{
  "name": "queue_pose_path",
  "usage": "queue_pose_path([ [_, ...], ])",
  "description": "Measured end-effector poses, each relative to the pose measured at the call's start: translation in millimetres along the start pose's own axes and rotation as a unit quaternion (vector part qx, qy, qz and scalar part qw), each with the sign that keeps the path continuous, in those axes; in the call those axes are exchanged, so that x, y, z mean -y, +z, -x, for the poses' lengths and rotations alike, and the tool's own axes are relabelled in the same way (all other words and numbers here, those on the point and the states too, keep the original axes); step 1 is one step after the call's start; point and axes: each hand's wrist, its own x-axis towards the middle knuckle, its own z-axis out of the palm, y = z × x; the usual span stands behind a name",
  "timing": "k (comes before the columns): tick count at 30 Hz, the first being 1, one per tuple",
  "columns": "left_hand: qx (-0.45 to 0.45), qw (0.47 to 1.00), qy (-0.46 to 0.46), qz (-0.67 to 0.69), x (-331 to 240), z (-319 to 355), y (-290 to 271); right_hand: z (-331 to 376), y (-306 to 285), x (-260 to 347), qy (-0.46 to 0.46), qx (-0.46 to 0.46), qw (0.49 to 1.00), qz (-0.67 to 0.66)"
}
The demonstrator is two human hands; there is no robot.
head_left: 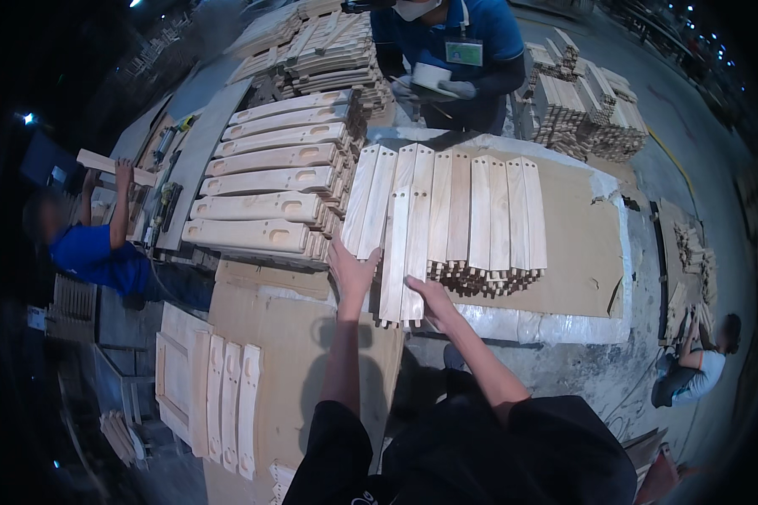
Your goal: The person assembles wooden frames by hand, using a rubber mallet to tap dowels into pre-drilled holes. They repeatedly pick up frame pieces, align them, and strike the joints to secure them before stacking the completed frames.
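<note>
Pale wooden slats (497,210) lie side by side in a layered stack ahead of me, with dowel-like pegs on their near ends and small holes at the far ends. My right hand (429,299) is closed on the right edge of two slats (403,252) that stick out nearer to me than the rest, its thumb on top. My left hand (353,271) spans the near end of another pair of slats (368,202) at the stack's left, thumb on one side and fingers on the other. The undersides of both grips are hidden.
A stack of curved rails (261,181) with oval slots stands to the left. Cardboard (577,244) lies under the slats. More curved pieces (230,404) rest at lower left. A gloved co-worker (446,50) stands opposite, holding a white round object (432,77); other people work at both sides.
</note>
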Motion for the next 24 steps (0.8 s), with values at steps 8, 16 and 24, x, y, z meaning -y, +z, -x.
queue_pose_path([
  [8, -0.033, 0.984, -0.107, 0.136, -12, 45, -14, 6, 12, -4, -0.070, -0.084, 0.979, 0.169],
  [16, 0.098, 0.843, -0.286, 0.444, 32, 215, -89, 98, 18, -69, 0.018, 0.143, 0.934, 0.326],
  [24, -0.140, 0.925, -0.340, 0.094, 99, 391, -164, 95, 79, -203, 0.131, 0.319, 0.776, 0.528],
])
